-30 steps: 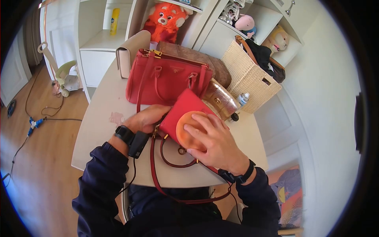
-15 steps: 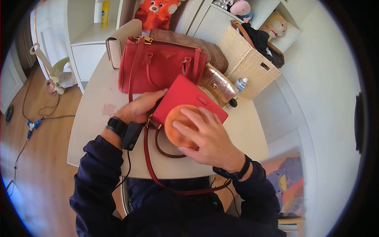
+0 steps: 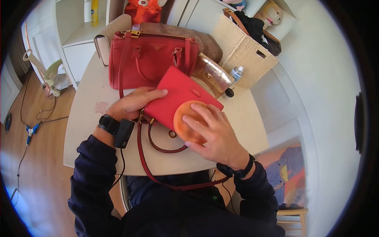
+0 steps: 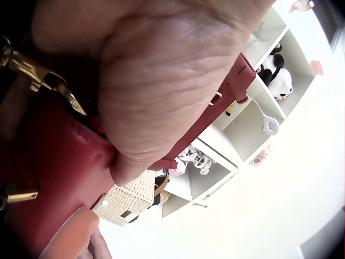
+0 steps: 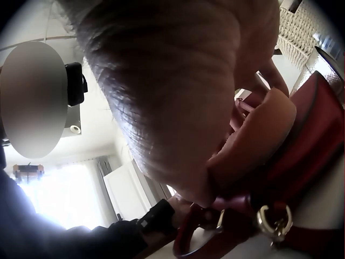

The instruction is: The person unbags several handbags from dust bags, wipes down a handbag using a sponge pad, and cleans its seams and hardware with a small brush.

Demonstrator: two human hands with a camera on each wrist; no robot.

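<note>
A small red handbag (image 3: 173, 89) lies tilted over the table in the head view, its handle (image 3: 166, 150) and long strap (image 3: 144, 166) toward the person. My left hand (image 3: 132, 103) grips its left end, thumb on the upper face and the other fingers hidden beneath. In my right hand (image 3: 215, 136) is a round orange sponge (image 3: 183, 114), held with fingertips on top and thumb at the near edge. The sponge (image 5: 259, 132) rests against the bag (image 5: 318, 118) in the right wrist view. Gold clasps (image 4: 51, 81) show beside the left hand.
Behind stand a larger red handbag (image 3: 152, 65), a brown bag (image 3: 185, 35), a beige bag (image 3: 114, 37) and a gold bag (image 3: 213, 75). A small bottle (image 3: 237, 73) and a woven basket (image 3: 244, 51) are at the right of the table (image 3: 85, 130).
The sponge has shifted over the bag's face toward its lower right edge. My left thumb now lies on the bag's upper face. The head view has tilted down.
</note>
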